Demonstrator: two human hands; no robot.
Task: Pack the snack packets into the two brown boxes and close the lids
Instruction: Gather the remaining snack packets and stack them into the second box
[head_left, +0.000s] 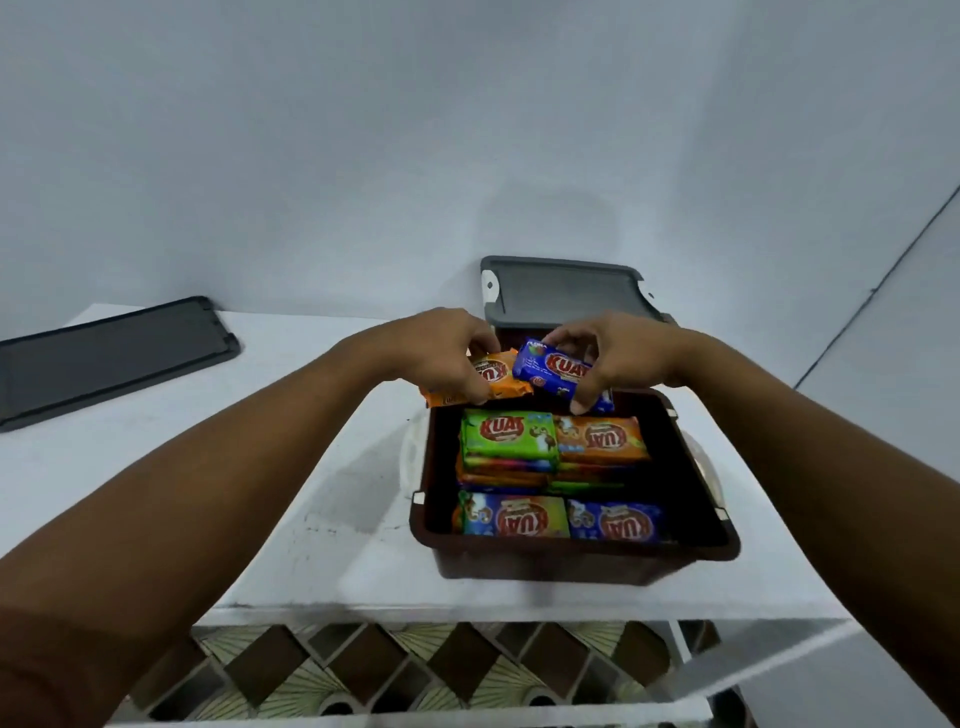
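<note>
An open brown box (576, 551) stands on the white table and holds several snack packets, among them a green one (506, 436) and a blue one (615, 522). Just above its far rim, my left hand (441, 348) grips an orange packet (496, 382). My right hand (618, 353) pinches a blue packet (553, 371) beside it. Behind the hands stands a second box (501, 330) with a grey lid (563, 288) on top; most of it is hidden.
A loose dark grey lid (109, 356) lies flat at the table's far left. The white wall rises right behind the table. The table's front edge (467, 613) is close, with patterned floor tiles below.
</note>
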